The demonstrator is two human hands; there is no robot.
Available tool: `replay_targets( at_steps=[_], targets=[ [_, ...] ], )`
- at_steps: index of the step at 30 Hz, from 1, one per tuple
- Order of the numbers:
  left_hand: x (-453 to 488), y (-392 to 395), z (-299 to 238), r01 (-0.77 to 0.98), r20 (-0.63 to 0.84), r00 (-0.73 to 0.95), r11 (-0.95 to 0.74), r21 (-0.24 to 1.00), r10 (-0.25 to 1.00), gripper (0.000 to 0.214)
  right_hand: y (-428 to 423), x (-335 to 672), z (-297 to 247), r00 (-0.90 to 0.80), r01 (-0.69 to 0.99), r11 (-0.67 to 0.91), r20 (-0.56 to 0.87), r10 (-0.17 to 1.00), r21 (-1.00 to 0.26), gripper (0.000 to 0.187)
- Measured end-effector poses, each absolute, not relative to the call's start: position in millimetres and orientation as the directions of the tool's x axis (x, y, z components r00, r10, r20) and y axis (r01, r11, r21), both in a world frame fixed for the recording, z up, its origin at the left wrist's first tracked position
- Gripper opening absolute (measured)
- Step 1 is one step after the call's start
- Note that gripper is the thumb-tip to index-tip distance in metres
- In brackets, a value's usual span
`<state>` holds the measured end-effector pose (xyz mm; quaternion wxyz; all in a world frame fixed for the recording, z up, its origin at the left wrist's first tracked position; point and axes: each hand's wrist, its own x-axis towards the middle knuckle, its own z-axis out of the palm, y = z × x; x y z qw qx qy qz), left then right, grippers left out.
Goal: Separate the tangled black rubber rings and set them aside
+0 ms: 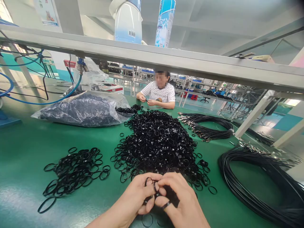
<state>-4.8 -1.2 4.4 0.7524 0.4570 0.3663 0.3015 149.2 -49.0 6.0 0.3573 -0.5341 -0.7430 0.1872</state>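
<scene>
A green matted worktable [28, 148] fills the view beneath a grey metal shelf rail [166, 60]. On its far left lies a clear plastic bag stuffed with black rings [80, 109]. At the centre rises a tall heap of loose black rubber rings [156, 139], by far the largest share of what lies out. Along the right edge run thick coils of black cable [261, 186], and beyond them is a thinner bundle of black leads with metal ends [209, 126]. Left of the heap and apart from it spreads a thin, flat patch of larger black rings [76, 167]. Going by the sizes, only a little lies separated, while heap and bag hold nearly everything. A co-worker in a striped shirt [159, 93] sits across the table, hands together. At the near edge, just in front of the heap, the left hand [135, 196] and right hand [180, 199] meet. The fingers of both are clenched on a small cluster of black rings [152, 185], with one ring looped over a right finger.
</scene>
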Motion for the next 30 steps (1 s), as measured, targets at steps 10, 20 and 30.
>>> replay_targets(
  at_steps=[10, 20, 30],
  targets=[
    [-5, -6, 7, -0.043, -0.327, 0.596, 0.436, 0.899, 0.733, 0.058, -48, 159, -1, -0.010, 0.645, 0.231, 0.294, 0.956, -0.728, 0.020],
    [-4, -11, 11, -0.014, -0.392, 0.638, 0.519, 0.855, 0.663, 0.071, -50, 145, 11, -0.166, 0.665, 0.267, 0.210, 0.964, -0.697, 0.028],
    [-9, 0, 13, -0.085, -0.261, 0.444, 0.330, 0.940, 0.857, 0.037, -46, 166, 7, 0.041, 0.751, 0.166, 0.295, 0.954, -0.639, 0.026]
  ],
)
